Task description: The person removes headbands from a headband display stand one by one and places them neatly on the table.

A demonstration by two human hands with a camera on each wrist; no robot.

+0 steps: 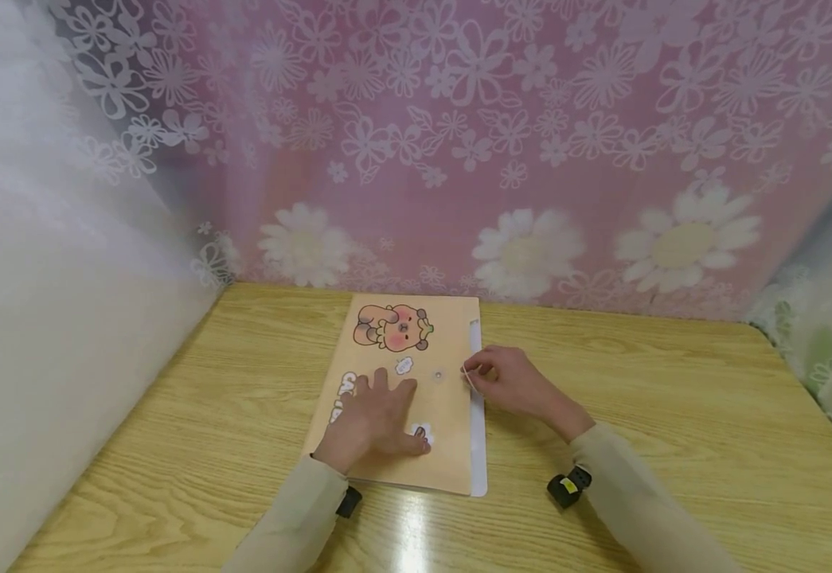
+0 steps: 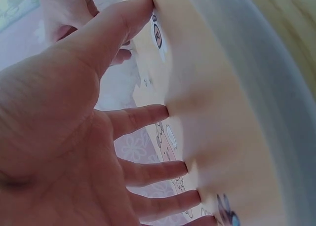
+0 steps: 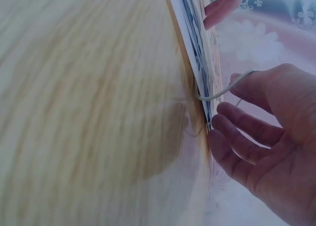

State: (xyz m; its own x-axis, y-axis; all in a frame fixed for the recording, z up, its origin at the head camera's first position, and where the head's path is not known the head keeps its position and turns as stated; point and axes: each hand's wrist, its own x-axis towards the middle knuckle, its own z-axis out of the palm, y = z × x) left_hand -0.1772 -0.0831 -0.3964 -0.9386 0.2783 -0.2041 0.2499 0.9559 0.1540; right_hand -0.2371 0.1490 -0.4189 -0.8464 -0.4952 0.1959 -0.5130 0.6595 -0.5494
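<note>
A peach folder (image 1: 447,450) with cartoon bear-like prints lies flat on the table, and a white inner edge (image 1: 478,458) sticks out along its right side. My left hand (image 1: 373,418) rests on the cover with fingers spread, the fingertips pressing it in the left wrist view. At the right edge, my right hand (image 1: 512,382) pinches a thin white cord (image 3: 224,91) between thumb and forefinger. That cord loops at the folder's side, where stacked layers (image 3: 193,43) show in the right wrist view. A small round button (image 1: 438,375) sits on the cover left of my right fingertips.
The wood-grain table (image 1: 645,398) extends on both sides of the folder. A pink flowered curtain (image 1: 416,183) hangs behind it, and a pale sheet (image 1: 79,263) closes off the left. Black devices are strapped at both wrists, the right one (image 1: 564,489) near the tabletop.
</note>
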